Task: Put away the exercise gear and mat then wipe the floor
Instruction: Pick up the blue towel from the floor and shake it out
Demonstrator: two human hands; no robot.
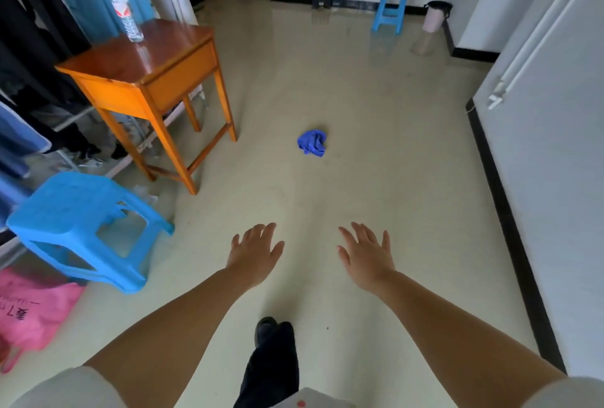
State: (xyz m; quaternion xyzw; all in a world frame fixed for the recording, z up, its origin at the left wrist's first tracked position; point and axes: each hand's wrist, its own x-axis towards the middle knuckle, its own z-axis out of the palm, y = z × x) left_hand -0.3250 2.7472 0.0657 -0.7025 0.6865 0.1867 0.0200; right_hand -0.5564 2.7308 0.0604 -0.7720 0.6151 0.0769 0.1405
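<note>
A crumpled blue cloth [312, 142] lies on the pale shiny floor [376, 153] in the middle of the room. My left hand [255, 252] and my right hand [366, 253] are stretched out in front of me, palms down, fingers spread and holding nothing. Both hands hover well short of the cloth, which lies ahead between them. No mat or exercise gear is in sight. My dark shoe and trouser leg [271, 358] show below the hands.
An orange wooden side table [153, 81] with a water bottle [125, 15] stands at the left, a blue plastic stool [81, 228] nearer me. A pink bag [29, 313] lies at the lower left. Clothes hang at the left. Another blue stool [390, 6] and a pink bin [433, 17] stand by the far wall.
</note>
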